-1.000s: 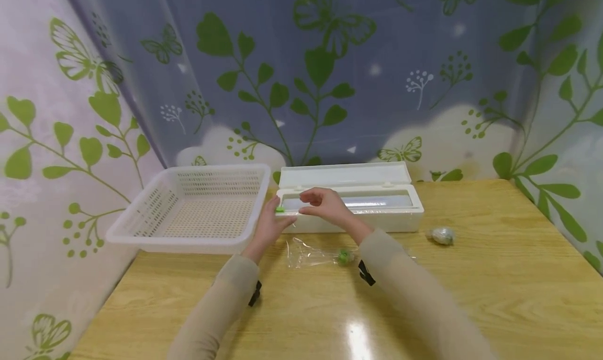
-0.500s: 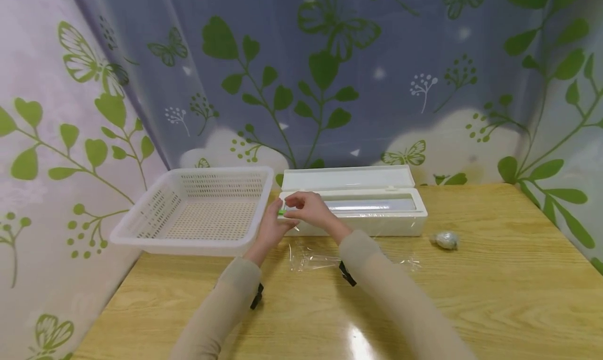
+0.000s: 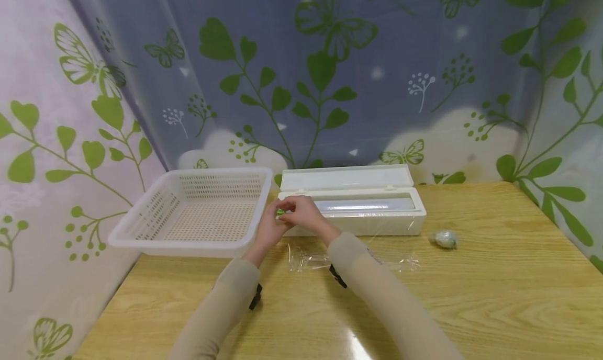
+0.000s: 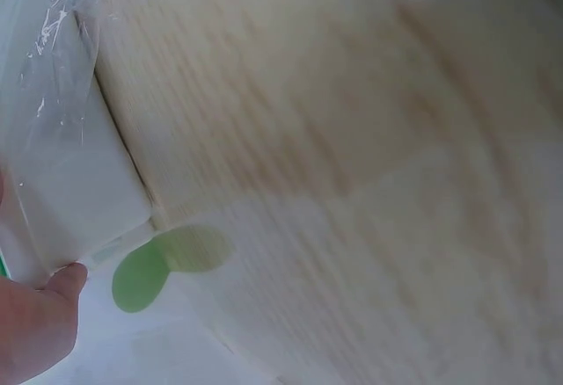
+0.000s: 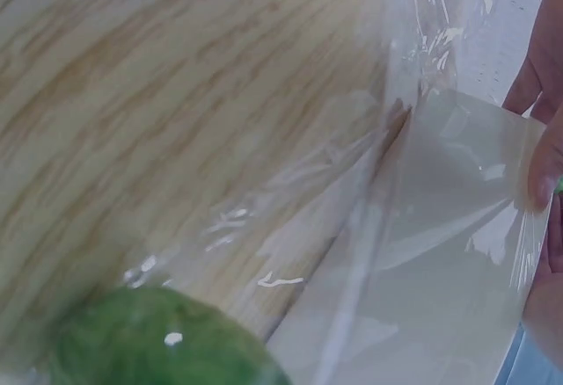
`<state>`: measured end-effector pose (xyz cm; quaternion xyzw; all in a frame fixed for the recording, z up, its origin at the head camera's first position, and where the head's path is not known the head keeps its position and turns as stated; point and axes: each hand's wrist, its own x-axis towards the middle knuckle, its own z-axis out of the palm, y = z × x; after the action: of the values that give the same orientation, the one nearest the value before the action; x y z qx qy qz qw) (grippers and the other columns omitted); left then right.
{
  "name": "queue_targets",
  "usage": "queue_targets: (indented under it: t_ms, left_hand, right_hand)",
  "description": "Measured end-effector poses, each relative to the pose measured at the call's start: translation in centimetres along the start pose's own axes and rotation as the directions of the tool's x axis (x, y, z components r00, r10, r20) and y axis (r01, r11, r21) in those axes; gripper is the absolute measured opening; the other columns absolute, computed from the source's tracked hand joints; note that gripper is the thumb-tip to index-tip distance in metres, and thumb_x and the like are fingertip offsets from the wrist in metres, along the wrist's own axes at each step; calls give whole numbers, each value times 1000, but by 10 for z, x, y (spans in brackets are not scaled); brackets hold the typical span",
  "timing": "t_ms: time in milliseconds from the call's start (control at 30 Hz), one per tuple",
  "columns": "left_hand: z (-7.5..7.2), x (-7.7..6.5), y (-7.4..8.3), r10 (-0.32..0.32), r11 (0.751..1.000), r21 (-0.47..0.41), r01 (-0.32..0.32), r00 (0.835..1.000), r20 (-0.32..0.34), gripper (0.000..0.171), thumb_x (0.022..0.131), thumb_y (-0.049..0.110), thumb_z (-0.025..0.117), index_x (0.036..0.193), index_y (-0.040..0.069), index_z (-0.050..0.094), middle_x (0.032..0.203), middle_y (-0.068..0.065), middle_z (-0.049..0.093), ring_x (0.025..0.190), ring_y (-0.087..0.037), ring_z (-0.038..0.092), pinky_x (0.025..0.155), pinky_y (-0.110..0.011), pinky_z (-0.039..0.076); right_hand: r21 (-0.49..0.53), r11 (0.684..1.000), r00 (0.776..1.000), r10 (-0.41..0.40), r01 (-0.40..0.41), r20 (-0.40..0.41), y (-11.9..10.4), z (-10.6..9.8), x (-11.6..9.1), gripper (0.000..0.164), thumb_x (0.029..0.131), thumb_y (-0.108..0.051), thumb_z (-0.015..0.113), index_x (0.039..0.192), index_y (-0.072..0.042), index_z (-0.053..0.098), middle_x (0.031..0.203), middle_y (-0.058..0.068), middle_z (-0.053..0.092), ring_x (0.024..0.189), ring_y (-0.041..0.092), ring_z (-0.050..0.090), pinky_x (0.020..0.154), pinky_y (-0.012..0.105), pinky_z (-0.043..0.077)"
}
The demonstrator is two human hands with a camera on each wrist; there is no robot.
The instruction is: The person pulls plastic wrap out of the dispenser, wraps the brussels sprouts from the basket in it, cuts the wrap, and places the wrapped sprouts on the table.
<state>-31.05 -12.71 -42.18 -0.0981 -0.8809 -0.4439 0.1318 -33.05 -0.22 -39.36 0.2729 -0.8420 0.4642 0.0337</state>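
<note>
A white cling film dispenser (image 3: pixel 353 225) lies with its lid raised and the film roll (image 3: pixel 367 205) inside. Its green slide cutter (image 3: pixel 280 212) is at the left end, partly covered by fingers. My left hand (image 3: pixel 269 226) grips that left end; in the left wrist view its thumb (image 4: pixel 69 281) lies on the box corner. My right hand (image 3: pixel 303 213) pinches at the slide cutter from above. Clear film (image 3: pixel 308 259) hangs over the box front onto the table. Under it, in the right wrist view, shows a round green vegetable (image 5: pixel 163 341); its kind is unclear.
A white perforated basket (image 3: pixel 188 242) stands left of the dispenser, close to my left hand. On the wooden table (image 3: pixel 494 276) to the right lies a small film-wrapped bundle (image 3: pixel 445 239). A patterned curtain (image 3: pixel 377 88) hangs behind the table.
My right hand has moved left and down to the slide cutter at the dispenser's left end. My left hand stays at that end. The right forearm now covers the green vegetable in the head view.
</note>
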Motion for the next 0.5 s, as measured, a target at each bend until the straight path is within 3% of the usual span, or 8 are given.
queue_targets:
  t_ms: [233, 500]
  left_hand:
    - [2, 2, -3, -18, 1000, -2, 18, 1000, 10, 54, 71, 6, 72, 118, -7, 47, 129, -25, 37, 120, -37, 33, 100, -43, 25]
    - [1, 2, -2, -45, 999, 3, 45, 999, 18, 67, 72, 8, 71, 127, -10, 36, 131, -26, 35, 121, -38, 32, 101, -44, 23]
  right_hand:
    - [-42, 999, 999, 32, -33, -34, -1, 5, 2, 19, 76, -2, 66, 94, 0, 65, 89, 9, 65, 82, 19, 60, 70, 21, 47]
    - [-133, 991, 999, 11, -17, -47, -2, 5, 4, 15, 74, 1, 65, 89, -1, 66, 83, 7, 65, 78, 17, 61, 70, 21, 47]
